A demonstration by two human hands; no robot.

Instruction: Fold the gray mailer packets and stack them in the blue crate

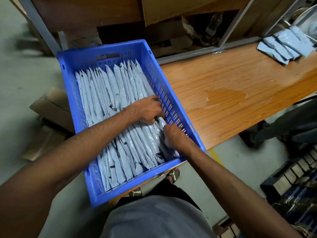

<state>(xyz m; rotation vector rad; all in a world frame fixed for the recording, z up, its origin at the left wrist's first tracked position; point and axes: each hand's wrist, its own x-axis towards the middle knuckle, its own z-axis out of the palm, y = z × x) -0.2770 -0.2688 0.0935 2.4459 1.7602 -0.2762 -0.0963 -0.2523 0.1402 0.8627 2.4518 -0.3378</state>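
Gray mailer packets (109, 93) stand glossy, folded, in rows; both hands (173, 134) pinch one.

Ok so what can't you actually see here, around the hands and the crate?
- Head view: left hand fingers, curled down among the packets in the blue crate.
- Packet the right hand grips: mostly covered by both hands.
- Loose packets on the table: blurred, cut by the right edge.
- Crate floor: buried under packets.

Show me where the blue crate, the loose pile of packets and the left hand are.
blue crate (109, 48): head view, far rim.
loose pile of packets (284, 47): head view, top packet.
left hand (147, 109): head view, back.
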